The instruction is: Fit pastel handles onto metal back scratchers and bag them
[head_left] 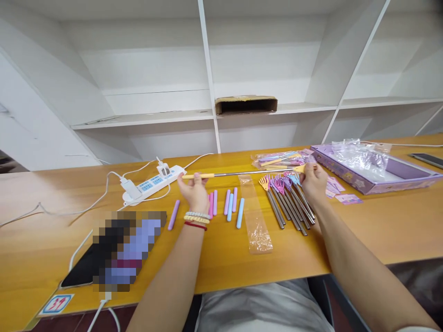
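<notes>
Stretched out between my two hands is a telescopic back scratcher with a yellow handle and a thin metal rod. My left hand grips the yellow handle end. On the other end, the yellow claw head, my right hand is closed and partly hides it. Below the rod, toward my right hand, lies a pile of metal rods with claw heads in yellow, purple, pink and blue. Several loose handle tubes, purple, pink and blue, lie near my left hand. A clear plastic sleeve rests flat between tubes and pile.
Bagged back scratchers lie behind the pile, beside a purple box with clear bags in it. Printed cards lie before the box. At left are a power strip with cables and a partly blurred phone.
</notes>
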